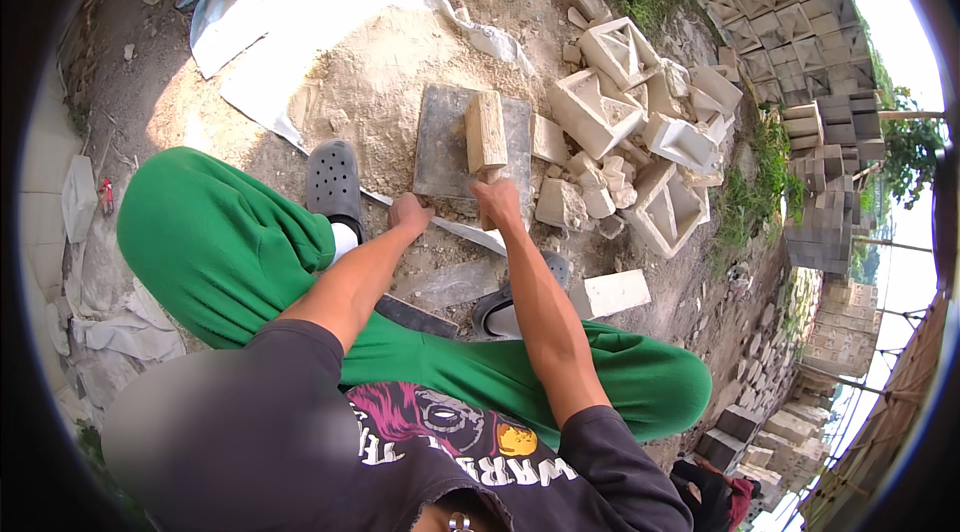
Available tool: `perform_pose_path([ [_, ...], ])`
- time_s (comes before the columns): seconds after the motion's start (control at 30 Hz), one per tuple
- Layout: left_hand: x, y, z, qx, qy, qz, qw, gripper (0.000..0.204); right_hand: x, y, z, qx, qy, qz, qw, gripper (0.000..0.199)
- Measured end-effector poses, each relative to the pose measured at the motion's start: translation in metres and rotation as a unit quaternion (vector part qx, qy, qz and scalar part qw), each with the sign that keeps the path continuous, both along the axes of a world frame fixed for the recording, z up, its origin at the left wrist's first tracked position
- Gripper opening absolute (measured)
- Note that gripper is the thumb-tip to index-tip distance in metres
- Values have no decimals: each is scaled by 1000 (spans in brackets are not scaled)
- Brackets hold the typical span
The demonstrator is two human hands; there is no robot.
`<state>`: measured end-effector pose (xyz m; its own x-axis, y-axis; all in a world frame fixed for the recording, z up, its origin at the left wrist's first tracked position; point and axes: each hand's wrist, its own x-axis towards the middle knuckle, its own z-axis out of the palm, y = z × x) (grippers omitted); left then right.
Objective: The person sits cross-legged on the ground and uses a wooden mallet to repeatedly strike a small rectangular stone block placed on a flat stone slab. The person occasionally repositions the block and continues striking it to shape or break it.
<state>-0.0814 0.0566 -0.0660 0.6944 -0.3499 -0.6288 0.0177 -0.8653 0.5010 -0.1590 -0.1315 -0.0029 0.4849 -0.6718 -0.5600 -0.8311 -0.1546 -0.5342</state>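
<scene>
My right hand point(497, 200) is wrapped round the handle of a wooden mallet. The thick, blocky head of the mallet point(486, 130) is over a dark, dusty square slab point(440, 137) on the ground between my feet. My left hand point(409, 215) is closed at the slab's near left corner; what its fingers hold, if anything, is hidden. A pale strip point(470, 235) runs along the ground just on the near side of both hands.
Right of the slab lies a heap of pale cast blocks point(597, 112) and broken pieces. A white block point(611, 294) rests near my right knee. My grey clogs point(334, 182) flank the work spot. White sheeting point(330, 7) covers ground farther off; stacked blocks point(770, 12) stand far right.
</scene>
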Motion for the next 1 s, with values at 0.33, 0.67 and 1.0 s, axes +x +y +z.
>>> perform_pose_path([
  [0.33, 34, 39, -11, 5, 10, 166, 986, 34, -5, 7, 8, 55, -24, -24, 998, 44],
  [0.67, 69, -58, 75, -175, -77, 104, 976, 33, -8, 4, 31, 99, -103, -109, 984, 31],
  [1.0, 58, 6, -22, -105, -169, 190, 961, 22, 9, 9, 95, -12, -167, -80, 983, 33],
])
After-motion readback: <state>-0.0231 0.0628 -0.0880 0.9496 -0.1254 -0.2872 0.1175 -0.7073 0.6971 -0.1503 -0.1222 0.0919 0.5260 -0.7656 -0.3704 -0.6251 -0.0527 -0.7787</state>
